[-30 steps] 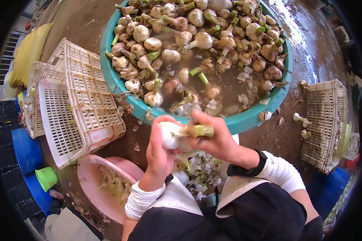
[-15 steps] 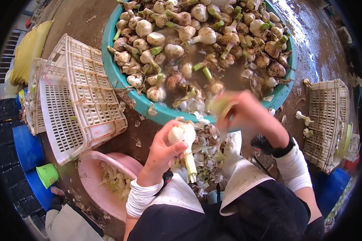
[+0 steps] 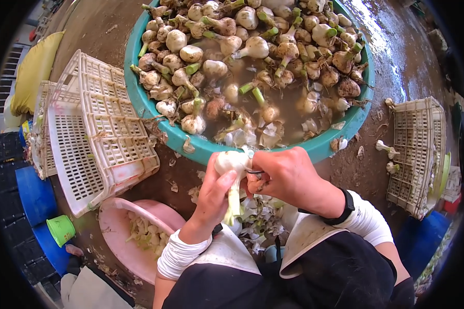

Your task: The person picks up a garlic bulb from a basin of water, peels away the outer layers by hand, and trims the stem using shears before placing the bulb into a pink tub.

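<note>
My left hand [image 3: 210,194] is wrapped round a pale garlic bulb [image 3: 228,161] whose cut green-white stem points down towards me. My right hand [image 3: 291,174] is drawn up against the bulb's right side, its fingers closed. A small dark edge shows at those fingertips, too little to name. Just beyond both hands stands a teal tub [image 3: 131,87] of murky water. Heaped in it are many soil-stained garlic bulbs [image 3: 255,47] with stubby stems, and loose skins float near its close rim.
White plastic crates [image 3: 113,110] stand at the left, and another crate [image 3: 416,154] at the right. A pink basin [image 3: 113,234] at lower left holds peeled garlic. Peelings [image 3: 263,219] lie between my boots. A green bucket [image 3: 61,227] and part of another person [image 3: 93,291] are at far left.
My right hand has come back from the tub's near rim to the bulb, and the blurred peel it held is gone from it. The bulb stays in my left hand.
</note>
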Action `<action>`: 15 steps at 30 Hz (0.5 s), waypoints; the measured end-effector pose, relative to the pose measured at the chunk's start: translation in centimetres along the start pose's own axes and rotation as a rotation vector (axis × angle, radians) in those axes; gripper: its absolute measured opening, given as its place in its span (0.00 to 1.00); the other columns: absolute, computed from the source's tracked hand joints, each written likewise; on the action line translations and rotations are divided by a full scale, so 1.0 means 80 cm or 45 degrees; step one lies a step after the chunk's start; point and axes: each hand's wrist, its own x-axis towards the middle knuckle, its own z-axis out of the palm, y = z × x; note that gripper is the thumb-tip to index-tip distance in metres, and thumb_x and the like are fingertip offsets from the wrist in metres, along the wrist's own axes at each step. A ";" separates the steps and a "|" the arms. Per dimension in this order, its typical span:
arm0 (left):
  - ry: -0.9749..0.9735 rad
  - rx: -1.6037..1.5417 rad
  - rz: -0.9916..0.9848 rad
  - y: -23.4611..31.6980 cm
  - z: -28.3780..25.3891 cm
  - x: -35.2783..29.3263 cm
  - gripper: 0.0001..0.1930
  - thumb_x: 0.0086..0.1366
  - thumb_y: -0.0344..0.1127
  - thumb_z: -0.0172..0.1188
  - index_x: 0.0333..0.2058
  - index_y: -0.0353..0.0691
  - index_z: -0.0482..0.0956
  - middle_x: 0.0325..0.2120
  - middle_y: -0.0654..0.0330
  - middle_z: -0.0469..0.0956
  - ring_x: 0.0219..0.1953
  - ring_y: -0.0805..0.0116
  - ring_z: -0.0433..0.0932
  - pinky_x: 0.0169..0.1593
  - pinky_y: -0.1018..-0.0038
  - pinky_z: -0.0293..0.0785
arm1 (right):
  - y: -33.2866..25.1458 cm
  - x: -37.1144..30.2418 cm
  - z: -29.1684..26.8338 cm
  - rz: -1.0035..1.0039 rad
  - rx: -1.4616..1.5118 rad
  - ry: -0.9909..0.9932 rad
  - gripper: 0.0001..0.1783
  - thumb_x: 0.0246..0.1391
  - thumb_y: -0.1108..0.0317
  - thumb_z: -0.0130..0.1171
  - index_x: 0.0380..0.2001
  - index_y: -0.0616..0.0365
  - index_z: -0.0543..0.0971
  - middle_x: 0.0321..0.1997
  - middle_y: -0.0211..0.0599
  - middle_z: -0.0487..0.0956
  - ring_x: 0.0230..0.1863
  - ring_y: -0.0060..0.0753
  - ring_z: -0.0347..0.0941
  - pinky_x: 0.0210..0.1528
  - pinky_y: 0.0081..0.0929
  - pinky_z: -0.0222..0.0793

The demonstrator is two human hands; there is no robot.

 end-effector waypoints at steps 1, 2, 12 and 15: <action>-0.004 0.000 -0.001 0.001 -0.003 0.002 0.21 0.62 0.36 0.52 0.52 0.38 0.59 0.40 0.55 0.71 0.38 0.68 0.74 0.39 0.73 0.74 | 0.003 0.001 -0.002 0.003 -0.002 0.002 0.12 0.36 0.63 0.66 0.22 0.56 0.74 0.15 0.39 0.75 0.18 0.44 0.75 0.22 0.36 0.70; -0.062 0.065 0.034 -0.001 -0.009 0.004 0.22 0.61 0.37 0.54 0.51 0.39 0.59 0.39 0.56 0.71 0.36 0.69 0.73 0.38 0.75 0.74 | 0.010 0.004 -0.006 -0.058 0.067 -0.033 0.11 0.36 0.63 0.66 0.19 0.54 0.74 0.15 0.38 0.76 0.18 0.43 0.75 0.21 0.35 0.69; -0.089 -0.224 -0.204 0.005 -0.008 0.002 0.27 0.63 0.40 0.51 0.58 0.36 0.58 0.46 0.50 0.71 0.44 0.60 0.77 0.42 0.64 0.76 | 0.010 0.000 -0.016 -0.007 0.330 -0.079 0.15 0.41 0.58 0.70 0.27 0.54 0.76 0.18 0.33 0.78 0.21 0.39 0.77 0.24 0.30 0.70; -0.059 -0.399 -0.293 -0.008 -0.007 0.004 0.27 0.64 0.43 0.50 0.58 0.36 0.59 0.47 0.49 0.72 0.46 0.60 0.77 0.41 0.64 0.77 | 0.002 -0.008 0.003 -0.036 0.141 0.065 0.14 0.39 0.62 0.67 0.25 0.53 0.72 0.19 0.34 0.77 0.20 0.40 0.75 0.22 0.36 0.68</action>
